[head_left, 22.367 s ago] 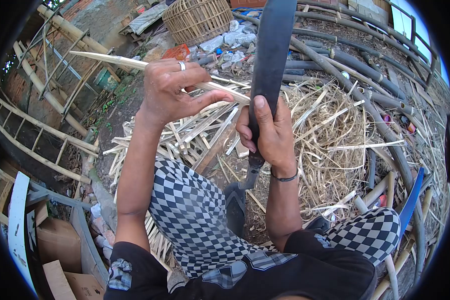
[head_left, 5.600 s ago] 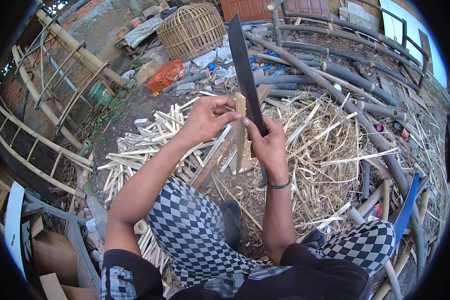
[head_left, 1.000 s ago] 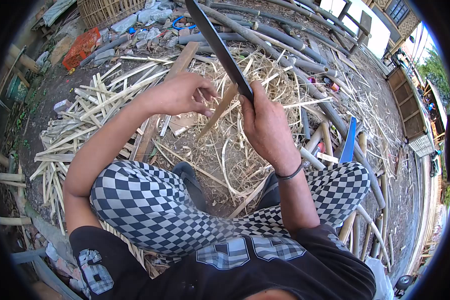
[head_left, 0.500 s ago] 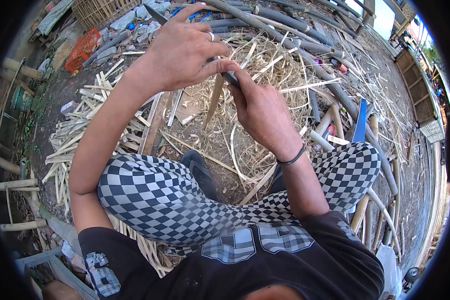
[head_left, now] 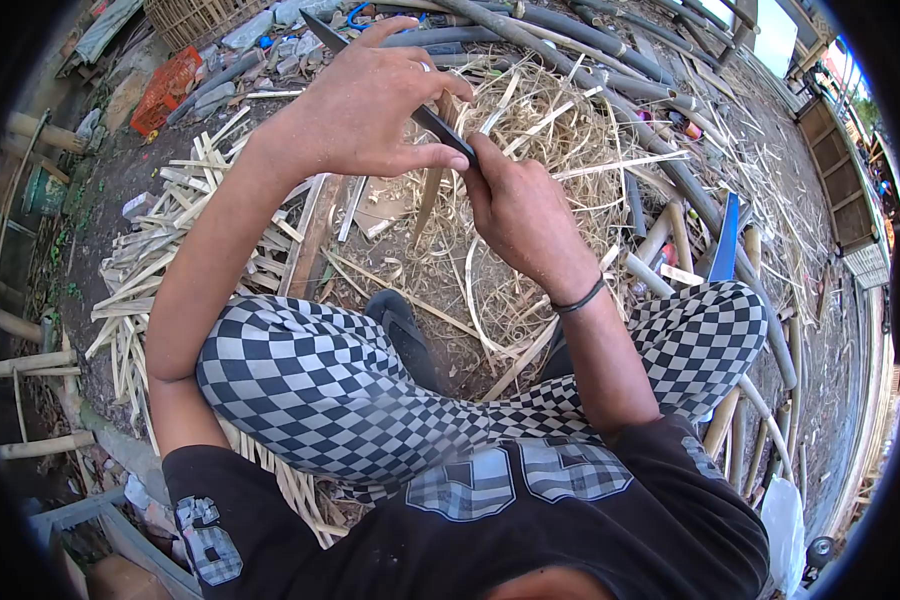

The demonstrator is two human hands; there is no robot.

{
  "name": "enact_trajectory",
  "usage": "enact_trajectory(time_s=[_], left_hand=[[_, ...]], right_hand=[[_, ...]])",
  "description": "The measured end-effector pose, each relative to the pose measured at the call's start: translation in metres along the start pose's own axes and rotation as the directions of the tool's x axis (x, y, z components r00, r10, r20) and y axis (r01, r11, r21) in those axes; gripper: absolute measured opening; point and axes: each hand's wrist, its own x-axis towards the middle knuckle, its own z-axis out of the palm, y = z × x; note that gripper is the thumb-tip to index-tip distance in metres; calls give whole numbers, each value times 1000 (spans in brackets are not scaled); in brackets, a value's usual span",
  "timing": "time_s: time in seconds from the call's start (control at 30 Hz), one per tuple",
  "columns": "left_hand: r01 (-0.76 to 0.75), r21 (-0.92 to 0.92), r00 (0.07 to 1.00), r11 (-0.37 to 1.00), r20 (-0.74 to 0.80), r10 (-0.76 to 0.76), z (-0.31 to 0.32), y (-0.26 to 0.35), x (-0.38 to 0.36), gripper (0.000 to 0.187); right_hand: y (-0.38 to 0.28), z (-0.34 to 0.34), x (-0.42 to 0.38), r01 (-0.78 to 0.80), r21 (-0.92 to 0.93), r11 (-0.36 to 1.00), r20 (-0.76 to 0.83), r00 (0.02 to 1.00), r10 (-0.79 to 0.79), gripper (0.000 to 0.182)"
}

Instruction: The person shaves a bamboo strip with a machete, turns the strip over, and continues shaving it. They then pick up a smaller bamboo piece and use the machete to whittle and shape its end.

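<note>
Loosely, the left hand (head_left: pixel 375 110) arched across the knife (head_left: pixel 434 123), its thumb well apart from its fingers; whether it touched the blade could not be told. The right hand (head_left: pixel 522 210) was closed around the knife's handle end, just beside the left thumb. Between the hands, a wooden strip (head_left: pixel 427 205) hung below the blade, above curled shavings (head_left: pixel 580 135). Split sticks (head_left: pixel 185 235) lay beyond the left forearm.
</note>
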Motion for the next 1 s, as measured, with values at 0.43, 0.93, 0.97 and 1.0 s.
enact_trajectory(time_s=[0.43,0.93,0.97,1.0], left_hand=[[47,-316,987,948,-133,-93,2,-2,3,19],[100,-250,992,963,-49,-116,-12,5,-3,19],[110,-258,991,960,-44,-126,-17,6,-2,19],[112,-257,991,960,-47,-129,-18,5,-2,19]], right_hand=[[1,7,5,17,19,1000,-25,1000,-16,19],[-6,26,11,-20,-40,999,7,1000,20,17],[-5,25,11,-14,-43,999,5,1000,14,17],[-9,22,10,-24,-50,998,12,1000,25,16]])
